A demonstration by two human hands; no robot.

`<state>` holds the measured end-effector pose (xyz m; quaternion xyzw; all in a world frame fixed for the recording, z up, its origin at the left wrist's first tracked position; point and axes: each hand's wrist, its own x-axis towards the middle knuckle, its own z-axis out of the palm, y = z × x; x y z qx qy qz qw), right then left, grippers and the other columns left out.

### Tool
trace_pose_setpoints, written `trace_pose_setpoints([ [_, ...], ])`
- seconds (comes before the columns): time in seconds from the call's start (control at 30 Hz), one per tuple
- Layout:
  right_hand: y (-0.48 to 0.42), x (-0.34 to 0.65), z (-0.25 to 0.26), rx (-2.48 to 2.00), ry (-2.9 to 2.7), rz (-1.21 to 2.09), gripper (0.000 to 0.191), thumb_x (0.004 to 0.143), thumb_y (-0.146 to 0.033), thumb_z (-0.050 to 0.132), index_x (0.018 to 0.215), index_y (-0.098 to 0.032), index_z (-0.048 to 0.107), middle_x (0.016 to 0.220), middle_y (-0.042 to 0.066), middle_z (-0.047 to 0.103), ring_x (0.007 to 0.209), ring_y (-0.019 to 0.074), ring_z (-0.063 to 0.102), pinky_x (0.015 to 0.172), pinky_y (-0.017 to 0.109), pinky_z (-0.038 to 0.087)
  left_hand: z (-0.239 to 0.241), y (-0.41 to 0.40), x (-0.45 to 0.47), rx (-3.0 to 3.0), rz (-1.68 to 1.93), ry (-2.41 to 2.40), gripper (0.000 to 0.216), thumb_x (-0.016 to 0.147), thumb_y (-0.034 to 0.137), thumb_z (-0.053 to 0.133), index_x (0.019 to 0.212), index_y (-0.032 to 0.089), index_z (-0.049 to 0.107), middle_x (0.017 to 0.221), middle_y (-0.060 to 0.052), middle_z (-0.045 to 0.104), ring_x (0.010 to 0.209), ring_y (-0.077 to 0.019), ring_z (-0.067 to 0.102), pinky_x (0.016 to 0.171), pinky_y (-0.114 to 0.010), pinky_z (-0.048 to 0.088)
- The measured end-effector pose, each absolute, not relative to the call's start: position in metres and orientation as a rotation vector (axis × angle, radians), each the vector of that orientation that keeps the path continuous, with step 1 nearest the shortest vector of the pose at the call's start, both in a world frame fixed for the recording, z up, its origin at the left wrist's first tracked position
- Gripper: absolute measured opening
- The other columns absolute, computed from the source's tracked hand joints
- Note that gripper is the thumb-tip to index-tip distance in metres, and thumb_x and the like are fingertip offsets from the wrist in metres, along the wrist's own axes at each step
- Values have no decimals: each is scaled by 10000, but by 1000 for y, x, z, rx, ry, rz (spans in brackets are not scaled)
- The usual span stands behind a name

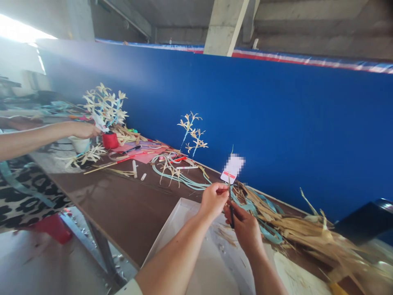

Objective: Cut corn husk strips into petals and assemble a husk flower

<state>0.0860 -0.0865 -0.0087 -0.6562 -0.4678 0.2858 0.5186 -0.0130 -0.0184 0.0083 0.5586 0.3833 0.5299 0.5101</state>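
Note:
My right hand [245, 227] is closed around a pair of scissors [232, 218] with dark handles, its blades pointing up. Just beside the blades, my left hand [214, 199] has its fingertips pinched together; whatever is between them is too small to make out. Both hands are above a shallow white tray [181, 209] with small scraps in it. To the right of my hands lies a long pile of dry tan husk strips [285, 219], mixed with pale blue ribbon [270, 233]. Behind the hands stands a white card [232, 169], partly blurred out.
Pale blue cords [184, 180] and husk flowers [196, 139] are farther back on the brown table [123, 205]. At left, a person's hand [86, 130] is near a red pot [109, 140] and a white flower bunch [106, 104]. A blue partition [276, 114] borders the table.

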Motion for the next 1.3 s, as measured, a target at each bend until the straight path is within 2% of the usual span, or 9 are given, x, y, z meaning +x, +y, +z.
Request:
trace_pose_setpoints([
  [0.17,-86,92,-13,-1566,-1166,641,529,694,-462,635,1117,-145,649,718,38,662,588,166,569,520,242,453,8,-22,-12,1390,1264,921,173,698,158,568,845,160,658,823,-56,680,739,-148,616,671,-233,463],
  [0.53,-85,90,-13,-1556,-1160,627,522,687,-444,644,1112,-141,649,701,34,654,563,160,553,493,236,434,8,-22,-12,1384,1259,918,163,698,167,570,837,167,655,825,-57,678,744,-152,617,669,-234,467],
  [0.73,-83,94,-19,-1532,-1138,629,504,715,-408,623,1133,-126,636,588,12,600,561,161,543,493,230,426,5,-22,-9,1419,1206,874,170,704,165,552,841,169,652,806,-63,681,702,-165,623,623,-243,472],
  [0.93,-83,94,-18,-1557,-1141,598,487,712,-416,616,1107,-133,654,587,15,610,549,158,536,475,225,409,6,-24,-10,1439,1191,862,169,692,150,560,831,176,653,790,-60,682,695,-164,622,640,-247,472],
  [1.13,-86,93,-15,-1574,-1186,558,467,730,-432,597,1097,-149,656,634,12,620,549,143,520,476,217,398,5,-23,-9,1443,1160,877,187,687,137,548,841,172,646,792,-50,682,693,-153,620,650,-239,476],
  [1.3,-84,93,-19,-1562,-1154,571,500,722,-430,602,1117,-126,640,581,2,588,552,150,527,479,216,404,5,-22,-11,1492,1112,888,197,684,146,549,857,167,642,799,-35,682,677,-136,618,644,-227,479],
])
